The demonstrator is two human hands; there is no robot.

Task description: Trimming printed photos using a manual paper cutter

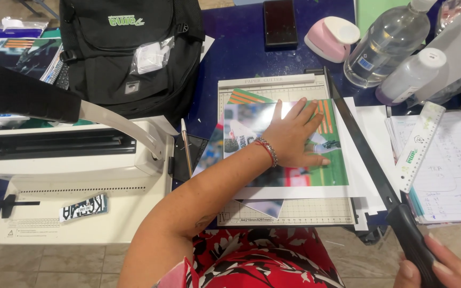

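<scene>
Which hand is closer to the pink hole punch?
The left. The left hand lies flat on the printed sheet on the paper cutter, below the pink punch. The right hand grips the cutter's black handle, much farther away.

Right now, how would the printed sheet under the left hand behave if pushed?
The printed sheet looks thin and glossy, so probably floppy and light. It would likely slide easily on the cutter board; the left hand lies flat on it.
</scene>
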